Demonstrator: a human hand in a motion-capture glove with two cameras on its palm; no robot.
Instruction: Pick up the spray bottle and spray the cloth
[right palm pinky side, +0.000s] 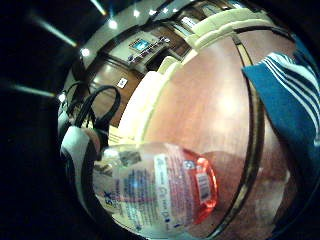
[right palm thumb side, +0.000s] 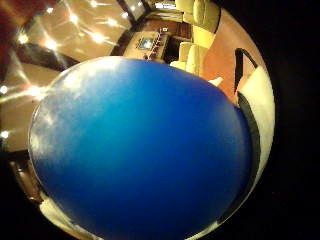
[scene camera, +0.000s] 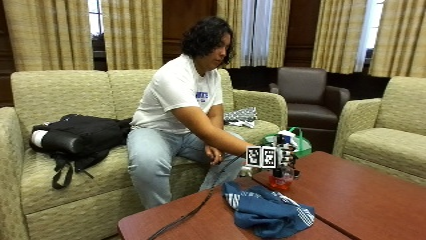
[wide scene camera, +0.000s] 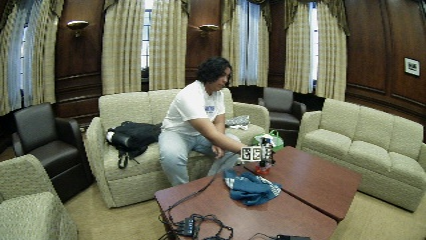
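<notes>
Gripping the spray bottle (scene camera: 281, 176) from the side, the gloved right hand (scene camera: 285, 156) has its fingers curled round the upper part of the bottle, near the edge of the wooden bench (scene camera: 359, 195). Whether the bottle's base rests on the bench or hangs just above it cannot be told from the outside view. The bottle is clear, with reddish liquid in its lower part and a printed label; in the little finger side palm view it (right palm pinky side: 155, 192) lies close against the palm, its red base pointing away over the bench top (right palm pinky side: 210, 105). A smooth blue surface fills most of the thumb side palm view; what it is cannot be told.

The blue cloth (scene camera: 266, 209) with white stripes lies bunched on the bench just below and to the near side of the hand, apart from the bottle. The same cloth (right palm pinky side: 292, 100) shows beyond the bottle's base in the little finger side view.

The person sits on a sofa (scene camera: 60, 165) behind the hand, leaning forward, the bare hand (scene camera: 214, 155) resting by the knee. A black bag (scene camera: 76, 137) lies on the sofa, well apart from the hand.
</notes>
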